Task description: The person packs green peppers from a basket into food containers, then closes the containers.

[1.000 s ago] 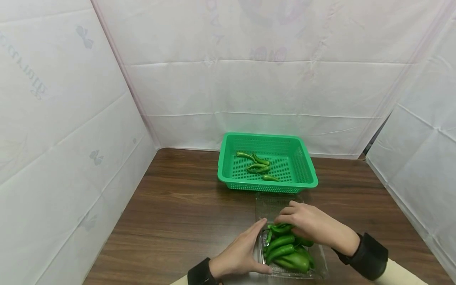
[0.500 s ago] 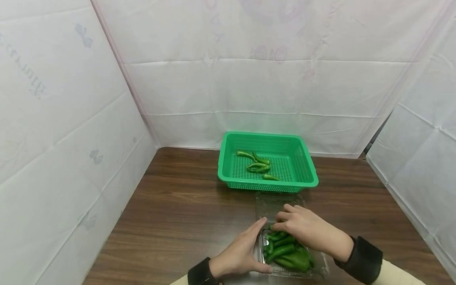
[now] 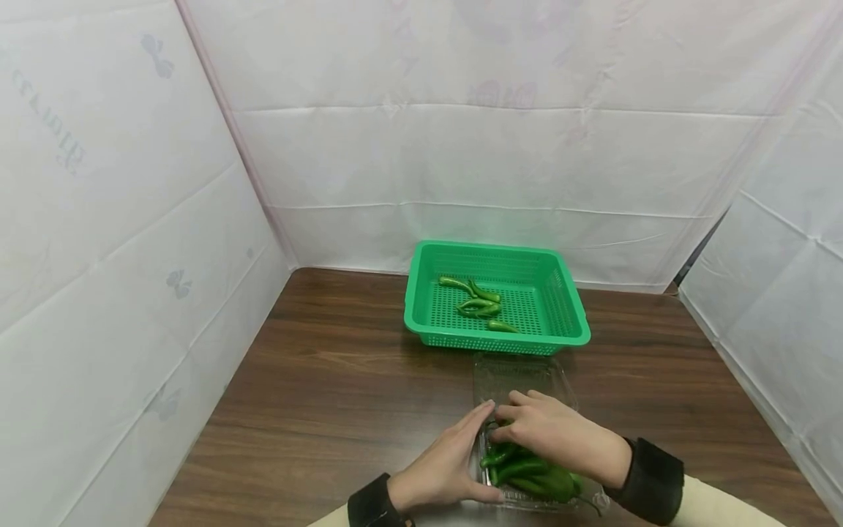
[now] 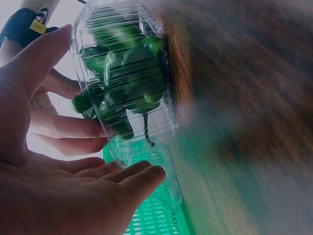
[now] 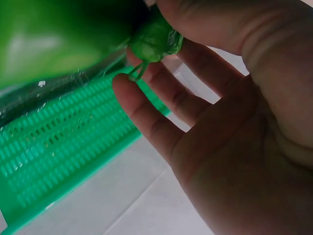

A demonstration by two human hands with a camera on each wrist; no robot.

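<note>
The left hand rests open against the clear tray; the right hand, fingers loosely spread, lies over the green peppers.

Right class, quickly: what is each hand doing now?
Left hand: open, fingers straight against the clear container.
Right hand: on the peppers; grip cannot be told.

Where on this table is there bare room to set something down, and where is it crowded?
Free: the wooden table left of the green basket and clear container, and the strip right of them toward the curtain wall. Crowded: the near centre, where the left hand and right hand meet over the peppers, close to the basket.
</note>
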